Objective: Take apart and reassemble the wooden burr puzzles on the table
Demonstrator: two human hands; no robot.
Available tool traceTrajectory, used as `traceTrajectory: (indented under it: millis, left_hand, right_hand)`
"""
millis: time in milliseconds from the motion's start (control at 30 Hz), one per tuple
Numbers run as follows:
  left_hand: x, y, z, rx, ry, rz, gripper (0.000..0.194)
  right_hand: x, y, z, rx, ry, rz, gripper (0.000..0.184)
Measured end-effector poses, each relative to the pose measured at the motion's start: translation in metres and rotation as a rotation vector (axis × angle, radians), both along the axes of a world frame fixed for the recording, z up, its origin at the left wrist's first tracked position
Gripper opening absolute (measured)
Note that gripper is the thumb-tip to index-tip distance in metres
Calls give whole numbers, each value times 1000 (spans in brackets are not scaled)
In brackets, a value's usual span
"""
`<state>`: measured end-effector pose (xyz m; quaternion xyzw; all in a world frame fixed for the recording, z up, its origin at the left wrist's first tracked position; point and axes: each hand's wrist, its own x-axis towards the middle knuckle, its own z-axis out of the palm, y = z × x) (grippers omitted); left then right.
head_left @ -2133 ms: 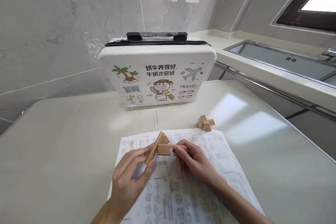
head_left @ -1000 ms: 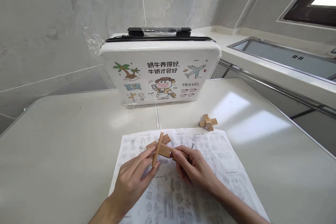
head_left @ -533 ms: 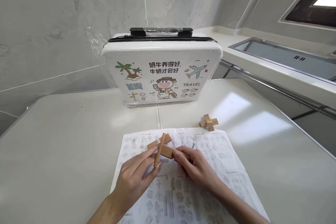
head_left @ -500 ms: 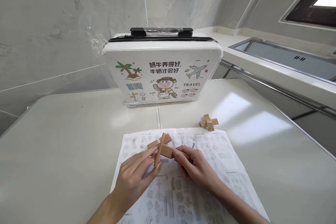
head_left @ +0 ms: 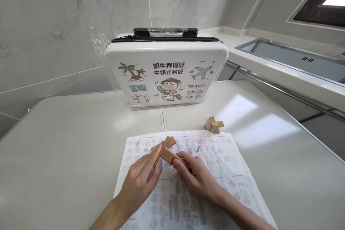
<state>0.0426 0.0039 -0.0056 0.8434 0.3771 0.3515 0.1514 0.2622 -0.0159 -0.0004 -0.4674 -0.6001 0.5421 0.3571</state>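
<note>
My left hand is closed on a slim wooden puzzle piece, thumb and fingers along its near end. In my right hand, a second wooden puzzle piece is pinched between thumb and fingers, and its far end meets the left-hand piece. Behind them more wooden pieces show in part; whether they lie loose or are joined is hidden. Under both hands spreads a printed instruction sheet with small puzzle drawings. An assembled wooden cross-shaped puzzle rests just beyond the sheet's far edge.
A white hard-shell case with cartoon prints and clear plastic wrap stands upright at the back of the white table. Along the right runs a counter with a sink. A grey wall closes off the back.
My left hand has tilted its piece and slid farther up along it. My right hand has shifted slightly left, bringing its piece closer in against the left one.
</note>
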Motion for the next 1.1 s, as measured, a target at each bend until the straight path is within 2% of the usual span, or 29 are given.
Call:
traceTrajectory:
  millis: [200, 367, 533, 700, 800, 1000, 1100]
  left_hand:
    - [1, -2, 6, -42, -18, -50, 65]
    - [-1, -1, 4, -61, -26, -83, 68]
    - [-1, -2, 2, -48, -26, -72, 66]
    - [5, -6, 7, -60, 20, -122, 63]
    - [8, -8, 8, -75, 5, -109, 59]
    - [7, -4, 0, 40, 10, -53, 62]
    - [7, -3, 0, 58, 9, -70, 61]
  right_hand:
    - [1, -1, -5, 29, -50, 46, 36]
    - [2, -1, -5, 18, -46, 48, 37]
    - [0, -2, -3, 7, -58, 42, 35]
    - [-5, -2, -5, 42, -45, 20, 34]
    - [-7, -2, -6, 42, -19, 11, 35]
    - [-5, -4, -3, -23, 57, 61, 36]
    - [-4, -4, -1, -35, 75, 110, 37]
